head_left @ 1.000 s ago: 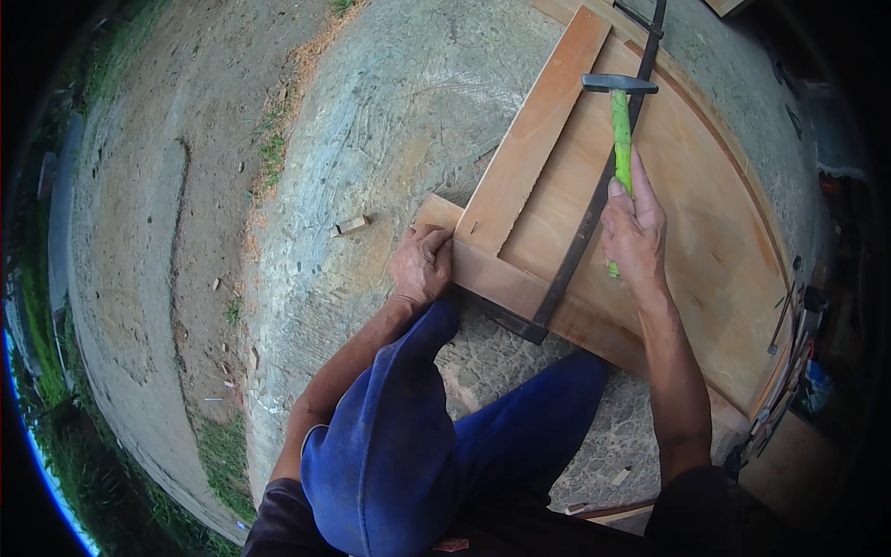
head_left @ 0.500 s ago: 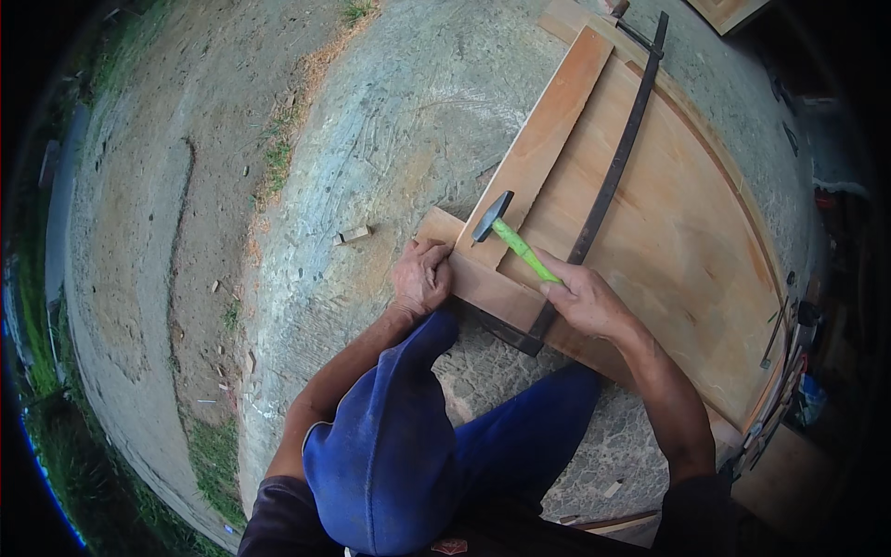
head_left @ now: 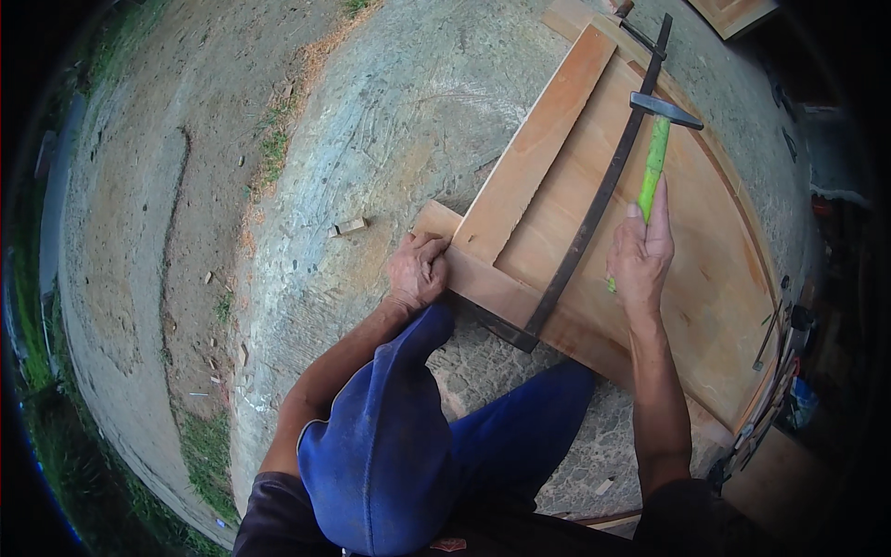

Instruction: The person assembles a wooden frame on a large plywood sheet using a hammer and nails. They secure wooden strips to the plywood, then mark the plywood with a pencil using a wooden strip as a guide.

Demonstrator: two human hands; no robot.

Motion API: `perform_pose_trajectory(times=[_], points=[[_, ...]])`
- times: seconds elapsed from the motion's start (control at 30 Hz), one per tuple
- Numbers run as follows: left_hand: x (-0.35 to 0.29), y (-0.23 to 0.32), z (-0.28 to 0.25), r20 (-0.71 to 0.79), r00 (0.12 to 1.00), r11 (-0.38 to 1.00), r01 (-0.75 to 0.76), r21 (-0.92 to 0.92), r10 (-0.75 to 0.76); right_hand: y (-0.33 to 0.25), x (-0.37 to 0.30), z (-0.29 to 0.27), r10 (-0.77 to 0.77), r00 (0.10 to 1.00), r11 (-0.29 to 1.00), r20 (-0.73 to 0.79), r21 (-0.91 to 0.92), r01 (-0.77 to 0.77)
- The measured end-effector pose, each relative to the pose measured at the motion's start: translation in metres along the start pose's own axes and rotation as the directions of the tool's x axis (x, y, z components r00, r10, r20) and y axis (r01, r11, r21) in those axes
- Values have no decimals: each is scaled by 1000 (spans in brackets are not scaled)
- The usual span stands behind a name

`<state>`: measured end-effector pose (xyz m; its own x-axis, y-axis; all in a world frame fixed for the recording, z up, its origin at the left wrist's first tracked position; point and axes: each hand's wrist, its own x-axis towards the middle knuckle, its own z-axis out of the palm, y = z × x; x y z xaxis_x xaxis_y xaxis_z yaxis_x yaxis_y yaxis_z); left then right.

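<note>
My right hand (head_left: 640, 255) is wrapped round the green handle of a hammer (head_left: 655, 139), whose dark metal head is raised over the right part of a wooden panel (head_left: 691, 269). With curled fingers, my left hand (head_left: 418, 269) grips the near left end of the panel's wooden frame rail (head_left: 497, 286). A flat board (head_left: 538, 148) lies along the panel's left side, and its near end meets that rail. Near this end a small dark nail or mark (head_left: 471, 239) shows, too small to make out. A long dark bar clamp (head_left: 594, 204) spans the panel from near to far.
A small wood offcut (head_left: 349, 227) lies on the rough concrete ground (head_left: 399, 121) left of the panel. Thin tools or rods (head_left: 775, 371) lie by the panel's right corner. Another wooden piece (head_left: 733, 14) is at the far right. My blue-clad knee (head_left: 380, 446) is close below my left hand.
My right hand has swung the hammer up and to the right, away from the board's near end. My left hand stays at the frame corner.
</note>
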<state>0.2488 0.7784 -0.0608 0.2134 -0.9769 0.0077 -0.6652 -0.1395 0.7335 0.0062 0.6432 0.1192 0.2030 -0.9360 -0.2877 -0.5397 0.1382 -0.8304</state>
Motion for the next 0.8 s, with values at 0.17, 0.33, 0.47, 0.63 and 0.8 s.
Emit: perform_pose_trajectory(times=[0.17,0.33,0.47,0.63,0.8], points=[[-7,4,4,6,999,998,-44,-33,45,43,-28,28,-197,809,882,553,-260,392],[0,-3,4,-2,1000,1000,-26,12,26,-14,-2,5,9,994,999,-105,-50,-14],[1,-1,9,-2,999,999,-53,-10,53,54,-38,15,-326,890,840,318,-334,427],[-2,-5,4,-1,1000,1000,-23,16,23,-31,-11,-2,10,999,1000,-48,10,-10],[0,-7,8,-23,997,997,-70,-38,69,18,-22,13,-368,863,695,346,-515,502]])
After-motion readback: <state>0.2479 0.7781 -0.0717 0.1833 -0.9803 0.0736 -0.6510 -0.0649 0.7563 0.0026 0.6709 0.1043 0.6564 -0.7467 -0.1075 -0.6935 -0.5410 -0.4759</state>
